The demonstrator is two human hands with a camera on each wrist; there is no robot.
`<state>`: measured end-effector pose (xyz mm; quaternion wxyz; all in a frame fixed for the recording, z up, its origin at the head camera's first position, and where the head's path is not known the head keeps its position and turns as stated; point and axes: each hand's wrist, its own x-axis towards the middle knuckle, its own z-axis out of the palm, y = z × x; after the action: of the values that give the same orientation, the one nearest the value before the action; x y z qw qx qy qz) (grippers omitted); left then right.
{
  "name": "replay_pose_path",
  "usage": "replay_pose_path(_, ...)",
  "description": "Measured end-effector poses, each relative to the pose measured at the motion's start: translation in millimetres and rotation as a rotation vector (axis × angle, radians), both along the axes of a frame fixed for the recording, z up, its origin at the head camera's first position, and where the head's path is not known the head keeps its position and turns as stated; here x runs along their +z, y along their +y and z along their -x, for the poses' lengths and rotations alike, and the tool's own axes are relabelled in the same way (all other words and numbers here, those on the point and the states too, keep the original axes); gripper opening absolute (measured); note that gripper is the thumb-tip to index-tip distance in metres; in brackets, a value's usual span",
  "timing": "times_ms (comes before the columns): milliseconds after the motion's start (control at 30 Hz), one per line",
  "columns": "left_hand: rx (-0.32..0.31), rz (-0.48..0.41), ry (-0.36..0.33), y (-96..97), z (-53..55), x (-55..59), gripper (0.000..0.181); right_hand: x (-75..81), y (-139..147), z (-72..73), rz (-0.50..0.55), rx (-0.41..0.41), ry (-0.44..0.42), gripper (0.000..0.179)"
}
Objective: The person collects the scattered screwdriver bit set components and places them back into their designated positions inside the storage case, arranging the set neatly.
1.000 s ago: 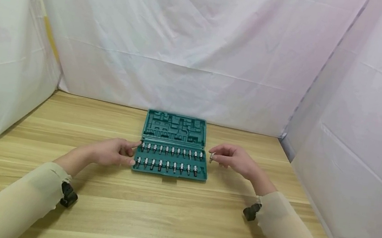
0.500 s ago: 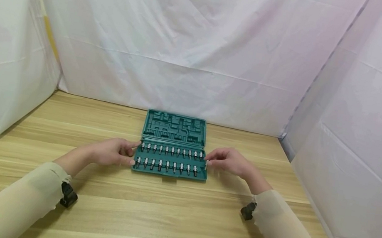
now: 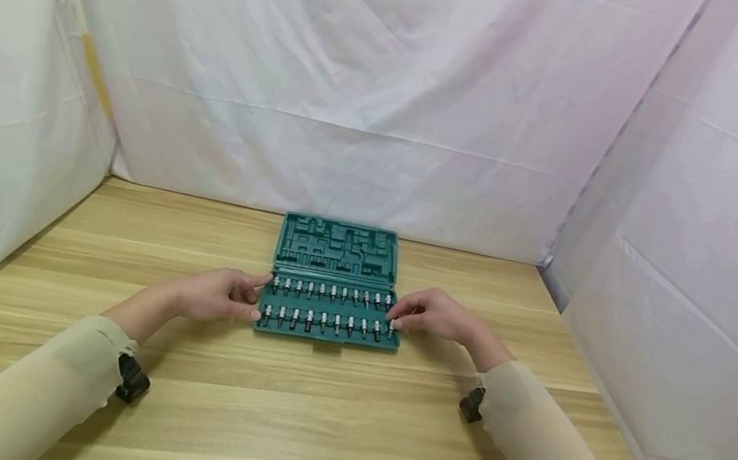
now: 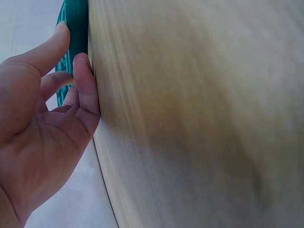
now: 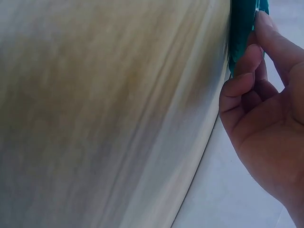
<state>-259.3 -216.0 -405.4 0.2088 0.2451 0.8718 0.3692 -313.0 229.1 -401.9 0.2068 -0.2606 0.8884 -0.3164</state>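
An open green bit-socket case (image 3: 331,308) lies on the table, its moulded lid (image 3: 339,248) folded back. Two rows of silver bit sockets (image 3: 309,321) fill its tray. My left hand (image 3: 216,294) holds the case's left edge, thumb at the front corner and index finger near the hinge. In the left wrist view, the thumb (image 4: 59,40) lies on the rim and other fingers bend against the side. At the right end of the front row, my right hand (image 3: 435,314) pinches a bit socket (image 3: 391,332) standing over its slot. Its lower end is too small to judge how it sits.
The case rests on a wood-grain table (image 3: 300,422). White cloth (image 3: 364,83) hangs behind the table and along both sides. A black wrist camera (image 3: 131,378) is strapped to the left wrist and another camera (image 3: 472,404) to the right.
My right hand has moved left and toward me, carrying the bit socket from beside the case to the front row's right end. My left hand stays on the case's edge.
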Motion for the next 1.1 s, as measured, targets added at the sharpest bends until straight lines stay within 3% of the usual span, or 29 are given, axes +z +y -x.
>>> replay_pose_path(1100,0.009,0.007,0.001,0.2,0.5,-0.6,0.083,-3.0,-0.5,-0.4,0.014,0.006,-0.046,0.018)
